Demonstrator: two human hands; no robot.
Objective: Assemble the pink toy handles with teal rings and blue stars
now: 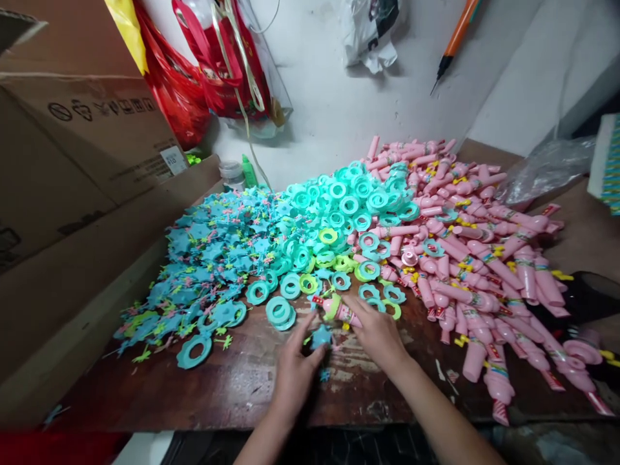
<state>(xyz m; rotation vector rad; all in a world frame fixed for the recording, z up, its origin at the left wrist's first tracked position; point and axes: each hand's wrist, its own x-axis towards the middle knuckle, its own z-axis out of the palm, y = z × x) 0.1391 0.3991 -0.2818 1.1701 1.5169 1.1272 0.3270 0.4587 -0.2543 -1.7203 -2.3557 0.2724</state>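
Left hand [293, 369] grip parted around blue star piece [321, 337], can't tell if pinched; green ring [332, 305] sits on pink tube [349, 314] over table [356, 391], right hand [380, 332] grip closed round tube: keep it steady, ring square.

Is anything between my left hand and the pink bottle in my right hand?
Yes, a blue star piece sits between the thumb of your left hand and the pink bottle. Whether it's gripped, I can't tell.
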